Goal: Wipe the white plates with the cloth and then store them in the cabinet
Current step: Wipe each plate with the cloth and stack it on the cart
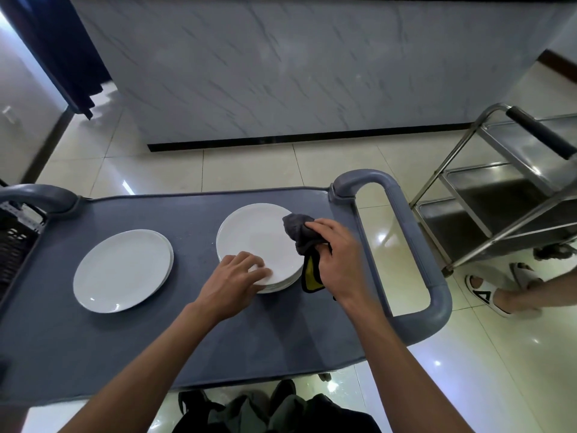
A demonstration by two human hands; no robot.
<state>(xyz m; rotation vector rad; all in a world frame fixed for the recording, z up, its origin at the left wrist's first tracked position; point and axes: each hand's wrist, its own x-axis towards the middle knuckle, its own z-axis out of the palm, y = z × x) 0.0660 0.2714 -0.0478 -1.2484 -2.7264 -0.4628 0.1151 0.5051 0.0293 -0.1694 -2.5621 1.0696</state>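
The left hand (237, 278) reaches in from the lower left, palm down, its fingers (259, 270) curled over the near edge of the right plate stack (254, 242) and gripping the top plate there. The right hand (338, 254) comes in from the lower right, wrist bent, fingers closed around a bunched grey cloth (298, 229); the cloth's yellow, black-edged corner (310, 273) hangs below the palm. The bunched end of the cloth rests on the far right rim of that same stack.

At the far left a black slatted crate (15, 245) sits at the end of the grey cart (193, 332). A second stack of white plates (123, 270) lies on the cart top well apart from the left hand. The right stack sits between the two hands, near the cart's looped grey handle (406, 220). Beyond the cart stands a marble-patterned counter wall (281, 73). To the right is a steel trolley (499, 195) with a black grip, and beside it another person's feet in white slippers (487, 295) on the glossy tiled floor (249, 164).
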